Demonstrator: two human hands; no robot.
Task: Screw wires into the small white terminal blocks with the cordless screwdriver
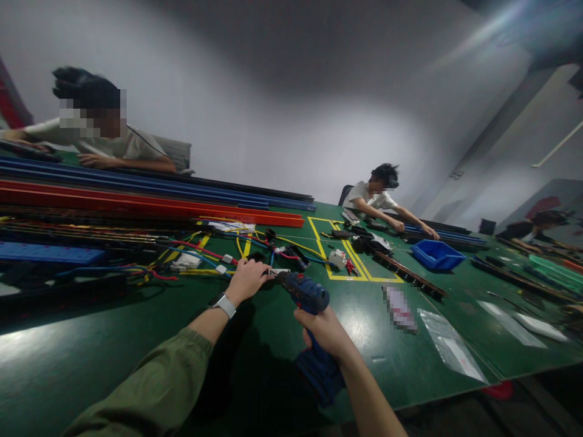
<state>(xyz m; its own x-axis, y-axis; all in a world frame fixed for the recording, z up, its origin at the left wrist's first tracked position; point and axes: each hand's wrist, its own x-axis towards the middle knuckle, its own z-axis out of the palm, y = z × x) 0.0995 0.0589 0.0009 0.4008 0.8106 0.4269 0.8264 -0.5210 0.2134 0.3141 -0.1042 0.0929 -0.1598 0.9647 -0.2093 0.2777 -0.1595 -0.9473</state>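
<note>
The right hand (327,331) is wrapped round the grip of a blue drill (310,292), over the worktop (159,346). At the drill's tip, the left hand (248,281) has bent fingers; whether they grip anything, I cannot tell. Left of the drill lie coloured wires (152,270); beyond it, leftward, a paper sheet (232,227) with unreadable marks; to its right, a blue bin (437,255).

Grey wall (255,115), light streak (483,33) at upper right, glossy green table (82,364), chair back (181,155) at left

The drill (310,293) is dark blue — the tabletop (122,349) green with yellow lines (382,280) — the tray (449,261) bright blue.
</note>
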